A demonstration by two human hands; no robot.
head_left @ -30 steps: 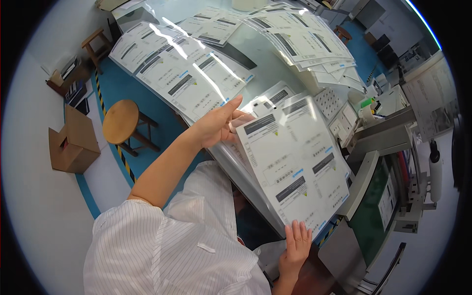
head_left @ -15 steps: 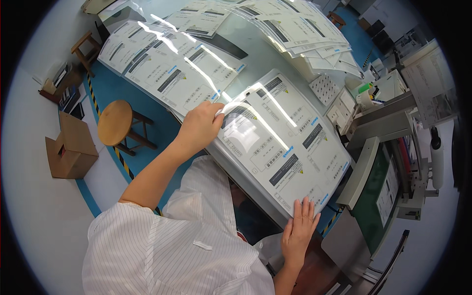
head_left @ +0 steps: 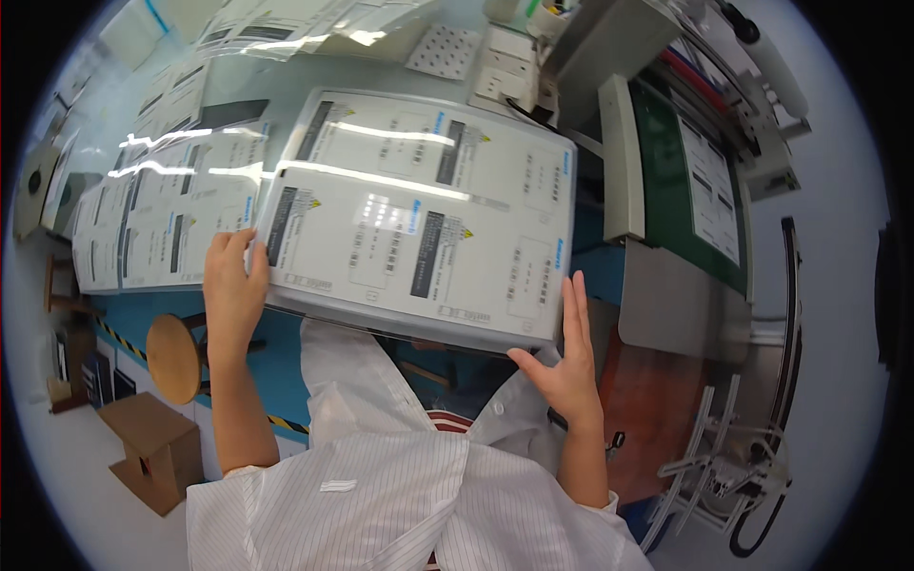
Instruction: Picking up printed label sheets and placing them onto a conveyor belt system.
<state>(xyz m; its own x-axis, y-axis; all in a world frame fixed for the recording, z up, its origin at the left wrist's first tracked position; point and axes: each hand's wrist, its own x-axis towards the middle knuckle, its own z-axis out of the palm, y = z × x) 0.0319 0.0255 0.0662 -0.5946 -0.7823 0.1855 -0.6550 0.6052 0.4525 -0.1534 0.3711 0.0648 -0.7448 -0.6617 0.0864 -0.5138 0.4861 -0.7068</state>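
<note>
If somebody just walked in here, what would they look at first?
Probably the big shiny printed sheet in the middle, with the left hand at its left edge and the right hand at its lower right corner. Next might come the bright green panel at upper right, then the round wooden stool and cardboard box at lower left.

Left side: round wooden stool (head_left: 173, 359) on blue floor (head_left: 148, 309); black-and-yellow striped tape (head_left: 287, 424) along it; cardboard box (head_left: 164, 447), flap out, below stool. Top centre: dotted white sheet (head_left: 444, 52) beside white socket block (head_left: 502, 65). Right: green-bedded machine (head_left: 661, 181); silver metal frame (head_left: 731, 452) lower down.
</note>
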